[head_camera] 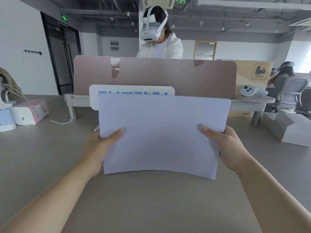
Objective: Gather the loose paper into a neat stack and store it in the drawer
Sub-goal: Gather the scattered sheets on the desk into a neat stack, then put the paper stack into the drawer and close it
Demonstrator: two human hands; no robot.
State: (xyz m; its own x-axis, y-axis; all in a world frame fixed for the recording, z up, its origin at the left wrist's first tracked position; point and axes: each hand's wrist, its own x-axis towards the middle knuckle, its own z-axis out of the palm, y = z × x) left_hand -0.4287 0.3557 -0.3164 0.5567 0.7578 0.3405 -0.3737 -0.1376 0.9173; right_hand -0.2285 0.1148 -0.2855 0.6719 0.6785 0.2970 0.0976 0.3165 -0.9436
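A stack of white paper [161,132] stands nearly upright over the grey desk [151,207], held in landscape with its bottom edge just above or on the desktop. My left hand [102,145] grips its left edge, thumb on the front. My right hand [225,145] grips the right edge the same way. A few sheet edges show slightly offset at the top right. No drawer is in view.
A pink divider panel [154,76] with a white sign [131,90] stands behind the paper. A tissue pack [30,111] and a blue-white device [5,120] sit at left, white boxes [289,130] at right, a controller [252,90] on the shelf. A person with a headset stands beyond the divider.
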